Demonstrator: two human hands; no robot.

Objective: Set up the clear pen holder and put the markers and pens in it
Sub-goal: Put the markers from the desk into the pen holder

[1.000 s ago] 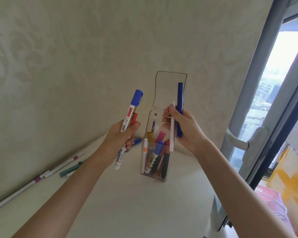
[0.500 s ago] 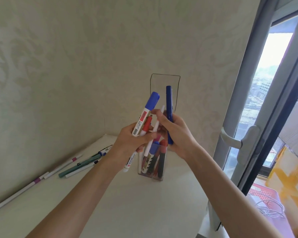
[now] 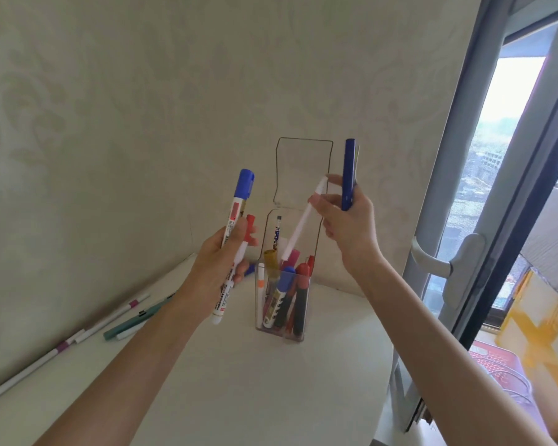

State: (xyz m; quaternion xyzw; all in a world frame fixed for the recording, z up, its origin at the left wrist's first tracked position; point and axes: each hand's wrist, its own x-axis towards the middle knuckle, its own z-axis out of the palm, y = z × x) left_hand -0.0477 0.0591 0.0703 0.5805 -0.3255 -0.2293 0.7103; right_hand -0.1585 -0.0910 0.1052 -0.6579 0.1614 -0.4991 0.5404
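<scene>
Clear pen holder (image 3: 302, 169) stands upright on the white desk (image 3: 239, 387) at frame centre, tall back panel against the wall. Inside it: blue-capped, red, gold and pink markers plus a pencil, all leaning.

Left hand (image 3: 218, 268), at 9 o'clock of the holder, has its fingers curled round a blue-capped marker (image 3: 239, 207) and a red-capped marker (image 3: 250, 224), both cap up. The blue-capped one has a red label patch and black print down its white barrel, too blurred to read.

Right hand (image 3: 348, 226), at 1 o'clock of the holder, pinches a white pen (image 3: 298, 228) that is tilted with its lower end inside the holder's mouth. It also grips a dark blue pen (image 3: 348, 175) upright.

Loose on the desk at 8 o'clock: a teal pen (image 3: 132, 323) and white pens with purple bands (image 3: 112, 317). Window handle (image 3: 461, 268) is at 3 o'clock.
</scene>
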